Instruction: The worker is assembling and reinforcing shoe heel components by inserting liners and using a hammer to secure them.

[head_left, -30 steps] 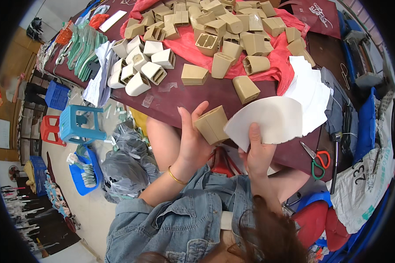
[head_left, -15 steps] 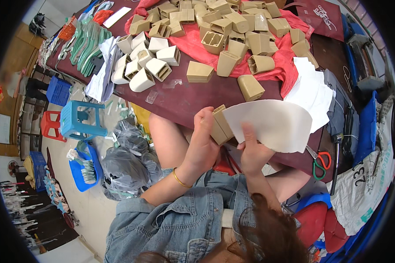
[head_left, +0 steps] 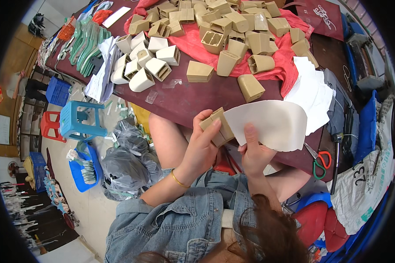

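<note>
My left hand (head_left: 199, 147) grips a tan hollow plastic block (head_left: 223, 128) over my lap, at the table's near edge, with the thumb lying across one of its faces. My right hand (head_left: 255, 155) pinches a white sheet (head_left: 283, 125) with one rounded end, thumb on top. The sheet's left edge meets the block's right side; whether it is stuck there I cannot tell. On the maroon table (head_left: 171, 103) beyond, several cream blocks (head_left: 158, 69) stand to the left. A large heap of tan blocks (head_left: 237, 26) lies on a red plastic sheet (head_left: 186, 41).
White paper sheets (head_left: 309, 92) are stacked to the right. Scissors (head_left: 321, 164) with red and green handles lie near the right table edge. Green hangers (head_left: 85, 46) pile at the far left. Blue stool (head_left: 81, 120), grey plastic bags (head_left: 129, 168) and a blue basin (head_left: 84, 168) stand on the floor.
My left thumb has come down from beside the block onto its face. The block and the white sheet have shifted slightly left.
</note>
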A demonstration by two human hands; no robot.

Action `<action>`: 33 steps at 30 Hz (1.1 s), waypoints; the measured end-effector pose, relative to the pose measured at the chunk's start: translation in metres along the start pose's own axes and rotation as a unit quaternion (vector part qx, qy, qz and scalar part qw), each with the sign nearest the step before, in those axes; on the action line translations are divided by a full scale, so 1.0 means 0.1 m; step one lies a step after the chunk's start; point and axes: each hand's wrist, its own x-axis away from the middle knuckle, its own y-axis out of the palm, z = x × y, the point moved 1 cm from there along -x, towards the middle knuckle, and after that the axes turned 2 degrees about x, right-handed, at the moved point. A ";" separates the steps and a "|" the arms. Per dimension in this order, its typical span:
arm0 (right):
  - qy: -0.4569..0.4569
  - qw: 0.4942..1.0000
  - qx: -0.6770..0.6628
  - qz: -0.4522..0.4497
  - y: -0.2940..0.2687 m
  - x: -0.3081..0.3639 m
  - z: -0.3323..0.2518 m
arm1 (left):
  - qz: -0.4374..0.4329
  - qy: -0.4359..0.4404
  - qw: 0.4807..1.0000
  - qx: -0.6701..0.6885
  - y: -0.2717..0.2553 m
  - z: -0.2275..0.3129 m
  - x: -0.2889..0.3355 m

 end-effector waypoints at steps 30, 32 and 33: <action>-0.110 0.969 0.195 -0.105 -0.04 -0.04 0.37 | -0.007 0.026 0.999 -0.022 0.02 -0.07 0.01; -0.148 0.943 0.270 -0.126 -0.06 -0.09 0.38 | 0.006 0.008 1.000 -0.029 -0.02 -0.07 -0.02; -0.178 0.936 0.276 -0.130 -0.06 -0.11 0.40 | 0.019 -0.009 0.999 -0.037 -0.06 -0.06 -0.04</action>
